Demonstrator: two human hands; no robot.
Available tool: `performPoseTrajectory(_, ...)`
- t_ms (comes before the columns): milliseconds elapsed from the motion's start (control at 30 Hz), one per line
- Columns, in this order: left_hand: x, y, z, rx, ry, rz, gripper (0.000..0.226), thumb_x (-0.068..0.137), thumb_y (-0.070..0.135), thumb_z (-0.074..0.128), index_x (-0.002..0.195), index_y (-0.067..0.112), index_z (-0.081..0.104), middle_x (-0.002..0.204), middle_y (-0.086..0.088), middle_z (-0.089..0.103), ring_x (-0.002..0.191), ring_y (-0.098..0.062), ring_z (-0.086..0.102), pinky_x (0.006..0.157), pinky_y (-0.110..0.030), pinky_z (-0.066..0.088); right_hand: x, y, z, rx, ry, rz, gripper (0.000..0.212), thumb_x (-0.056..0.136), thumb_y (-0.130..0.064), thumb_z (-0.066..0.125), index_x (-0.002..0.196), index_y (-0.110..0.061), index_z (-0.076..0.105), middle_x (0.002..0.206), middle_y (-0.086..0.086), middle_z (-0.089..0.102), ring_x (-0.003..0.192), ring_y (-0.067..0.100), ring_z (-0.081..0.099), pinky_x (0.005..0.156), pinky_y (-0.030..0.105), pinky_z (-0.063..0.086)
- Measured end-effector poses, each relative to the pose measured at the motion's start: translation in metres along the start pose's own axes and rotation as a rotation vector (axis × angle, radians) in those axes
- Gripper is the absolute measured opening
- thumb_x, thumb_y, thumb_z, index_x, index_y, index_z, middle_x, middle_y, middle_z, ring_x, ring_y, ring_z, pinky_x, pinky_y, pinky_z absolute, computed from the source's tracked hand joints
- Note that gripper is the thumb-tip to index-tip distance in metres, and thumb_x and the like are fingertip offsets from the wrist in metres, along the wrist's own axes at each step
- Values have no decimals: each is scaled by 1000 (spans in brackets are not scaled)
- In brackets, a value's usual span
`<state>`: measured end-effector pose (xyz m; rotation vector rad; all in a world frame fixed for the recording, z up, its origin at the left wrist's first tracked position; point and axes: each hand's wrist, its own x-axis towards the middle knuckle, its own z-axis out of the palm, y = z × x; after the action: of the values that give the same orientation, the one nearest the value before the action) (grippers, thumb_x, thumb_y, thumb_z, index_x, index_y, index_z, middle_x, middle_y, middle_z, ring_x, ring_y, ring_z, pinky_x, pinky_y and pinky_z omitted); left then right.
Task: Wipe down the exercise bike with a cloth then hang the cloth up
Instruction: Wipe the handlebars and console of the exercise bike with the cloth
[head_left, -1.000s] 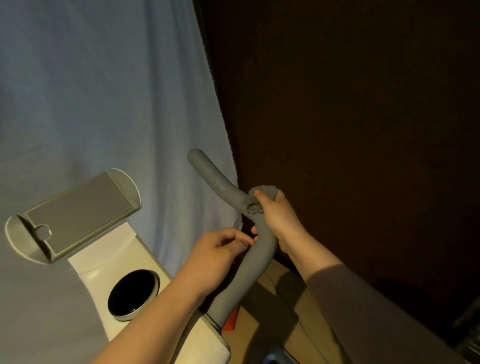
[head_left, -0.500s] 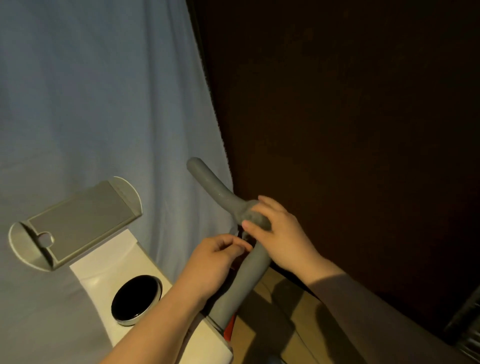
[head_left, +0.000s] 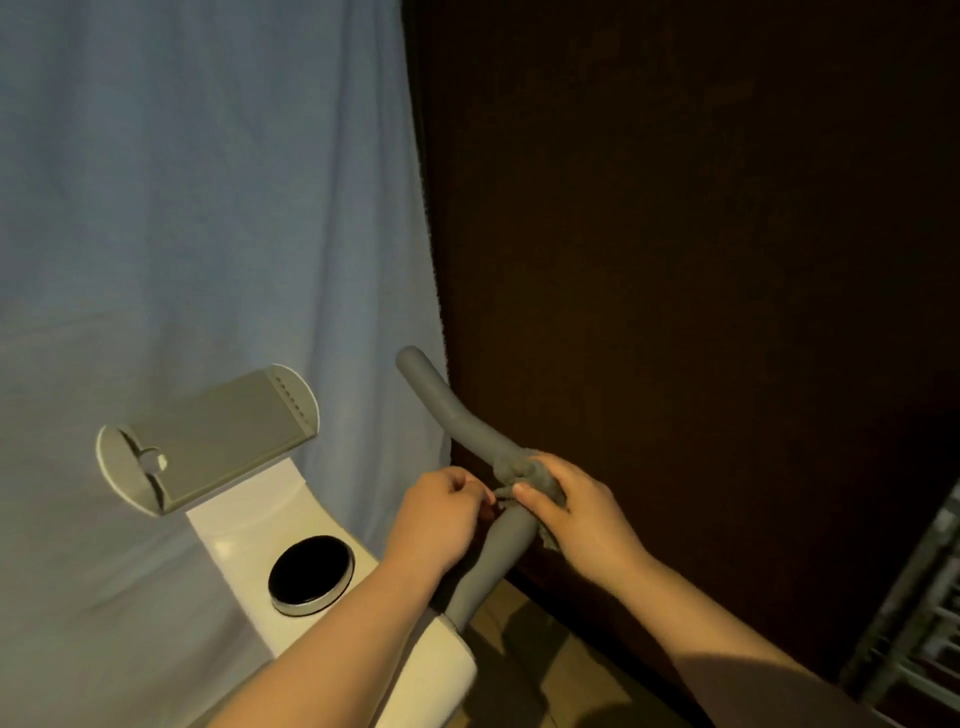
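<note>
Head view | right hand grip holds cloth on handlebar | left hand grip pinches cloth's end

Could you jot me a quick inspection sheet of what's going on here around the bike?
Surface: white bike body with a round black dial and a grey device holder.
Job's things: grey cloth bunched round the grey handlebar.
Clutter: nothing seen.
Hands: right hand grips the cloth on the bar; left hand pinches a bit of cloth.
Cables: nothing seen.
Surroundings: blue curtain, dark wall, rack at right edge.
</note>
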<state>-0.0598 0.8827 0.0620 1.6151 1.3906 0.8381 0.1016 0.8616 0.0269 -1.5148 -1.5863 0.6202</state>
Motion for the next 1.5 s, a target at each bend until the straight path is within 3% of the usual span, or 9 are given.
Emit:
performPoseTrajectory(133, -9, 0, -6, -39, 114, 75, 28, 92, 15, 49, 71, 21, 68, 68, 2, 69, 68, -21, 66, 75, -47, 55, -16, -23, 20, 74, 148, 105, 39, 97, -32, 55, 135, -24, 51, 140, -9, 49, 128, 9, 46, 100, 20, 39)
performPoseTrajectory(200, -13, -1, -11, -20, 190, 138, 27, 92, 17, 49, 74, 26, 66, 72, 5, 68, 72, -17, 65, 77, -46, 54, -43, -29, 42, -15, 184, 60, 45, 98, -35, 51, 141, -25, 46, 150, -17, 31, 141, 4, 24, 118, 28, 20)
performPoseTrajectory(333, -19, 2, -26, 303, 56, 197, 20, 96, 27, 46, 89, 30, 65, 85, 7, 66, 82, -15, 62, 77, -40, 53, -36, -32, 33, -287, 104, -8, 44, 99, -45, 41, 141, -34, 45, 145, -26, 27, 142, -6, -1, 113, 29, -20)
performPoseTrajectory(533, -35, -18, -44, 489, 43, 292, 21, 97, 23, 45, 96, 31, 65, 91, 9, 66, 85, -13, 59, 74, -33, 48, -62, -45, 58, -161, 191, -50, 53, 95, -48, 49, 144, -32, 41, 145, -21, 35, 138, -4, 22, 117, 26, 17)
performPoseTrajectory(667, -34, -18, -43, 343, 113, 303, 21, 97, 21, 46, 92, 33, 62, 84, 12, 64, 78, -9, 57, 70, -33, 48, -36, -39, 30, -398, 159, -70, 45, 95, -51, 48, 134, -29, 55, 144, -10, 48, 138, 1, 31, 114, 20, 9)
performPoseTrajectory(800, -33, -22, -42, 344, 101, 315, 19, 97, 25, 47, 96, 34, 64, 86, 15, 63, 82, -8, 58, 73, -35, 51, -65, -53, 66, -272, 325, -31, 48, 96, -45, 50, 142, -31, 46, 147, -14, 43, 137, 2, 32, 110, 19, 19)
performPoseTrajectory(1100, -32, -22, -42, 338, 83, 311, 19, 97, 25, 46, 88, 33, 61, 80, 12, 63, 74, -6, 57, 65, -34, 48, -48, -49, 64, -224, 280, -12, 47, 97, -39, 53, 142, -28, 46, 147, -15, 39, 139, 0, 24, 114, 19, 9)
performPoseTrajectory(1367, -32, -22, -41, 314, 60, 303, 21, 98, 26, 45, 91, 36, 61, 83, 13, 64, 78, -5, 59, 70, -35, 52, -44, -43, 55, -188, 292, 40, 46, 97, -37, 53, 142, -31, 45, 149, -12, 40, 143, 10, 22, 116, 30, 14)
performPoseTrajectory(1500, -31, -21, -41, 320, 52, 300, 21, 98, 25, 45, 91, 36, 61, 81, 13, 64, 77, -5, 59, 69, -34, 51, -43, -31, 42, -260, 115, -16, 48, 94, -45, 53, 140, -36, 46, 150, -13, 40, 145, 12, 22, 120, 38, 18)
